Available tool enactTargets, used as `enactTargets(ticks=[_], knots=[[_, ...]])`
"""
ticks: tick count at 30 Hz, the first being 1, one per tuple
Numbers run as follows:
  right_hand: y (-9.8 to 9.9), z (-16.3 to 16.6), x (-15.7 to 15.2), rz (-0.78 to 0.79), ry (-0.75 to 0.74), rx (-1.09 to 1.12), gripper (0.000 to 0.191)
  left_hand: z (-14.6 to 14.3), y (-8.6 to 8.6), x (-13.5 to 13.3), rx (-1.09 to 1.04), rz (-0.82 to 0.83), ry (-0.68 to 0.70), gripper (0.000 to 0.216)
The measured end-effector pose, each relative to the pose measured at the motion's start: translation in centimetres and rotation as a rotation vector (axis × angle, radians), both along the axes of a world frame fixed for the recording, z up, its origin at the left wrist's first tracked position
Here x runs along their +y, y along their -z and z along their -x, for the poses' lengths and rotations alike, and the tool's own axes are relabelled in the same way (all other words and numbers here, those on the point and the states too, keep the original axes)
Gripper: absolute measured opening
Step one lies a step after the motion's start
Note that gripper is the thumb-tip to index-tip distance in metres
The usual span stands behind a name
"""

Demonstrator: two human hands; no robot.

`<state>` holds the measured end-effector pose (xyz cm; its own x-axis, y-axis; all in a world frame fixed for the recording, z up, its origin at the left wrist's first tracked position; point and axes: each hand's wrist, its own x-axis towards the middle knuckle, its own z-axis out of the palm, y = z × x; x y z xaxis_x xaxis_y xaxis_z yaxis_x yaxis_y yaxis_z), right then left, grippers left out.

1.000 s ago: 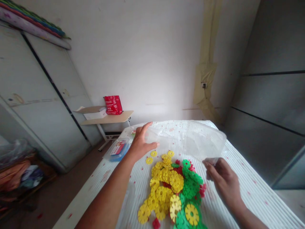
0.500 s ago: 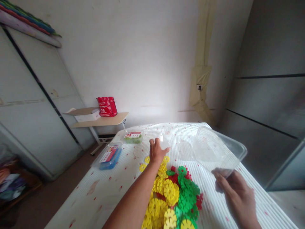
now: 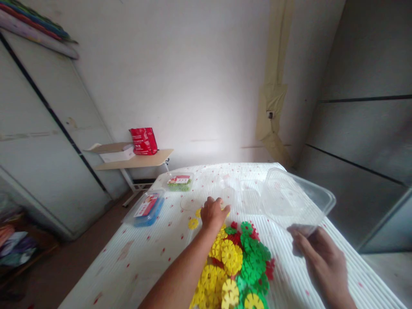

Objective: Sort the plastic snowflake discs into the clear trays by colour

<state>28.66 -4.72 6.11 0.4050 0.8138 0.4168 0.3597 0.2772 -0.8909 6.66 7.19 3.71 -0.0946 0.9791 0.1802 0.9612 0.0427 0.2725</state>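
Observation:
A heap of yellow, green and red snowflake-shaped plastic discs (image 3: 236,266) lies on a white ribbed table (image 3: 154,257). My left hand (image 3: 213,213) rests on the heap's far edge, its fingers curled down over yellow discs; whether it grips one is hidden. My right hand (image 3: 322,262) holds a clear plastic tub (image 3: 294,201) by its near rim, tilted and lifted to the right of the heap. A clear lid (image 3: 238,195) lies flat behind the heap.
Two closed clear boxes stand at the table's far left: one with blue pieces (image 3: 146,209), one with green pieces (image 3: 179,182). Beyond the table are a small wooden desk (image 3: 135,161) with a red bag (image 3: 143,140), grey cabinets on the left and a grey wall on the right.
My left hand pulled back from the clear lid to the yellow discs at the heap's far edge. My right hand lifted the tub and moved it to the right.

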Motion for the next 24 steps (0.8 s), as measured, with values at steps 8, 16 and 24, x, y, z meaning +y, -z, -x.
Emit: enactTargets(ticks=[8,16,24], knots=[[0.4,-0.3,0.0,0.016,-0.009,-0.024,0.023,0.3,0.0,0.0,-0.009,0.049,-0.038,0.07],[1.2,-0.6,0.3,0.056,-0.009,0.008,0.027,2.5,1.6,1.0,-0.285,0.135,-0.122,0.058],[1.0,-0.4,0.3,0.035,-0.025,0.026,0.025,2.5,1.5,-1.0,-0.204,0.093,0.136,0.025]])
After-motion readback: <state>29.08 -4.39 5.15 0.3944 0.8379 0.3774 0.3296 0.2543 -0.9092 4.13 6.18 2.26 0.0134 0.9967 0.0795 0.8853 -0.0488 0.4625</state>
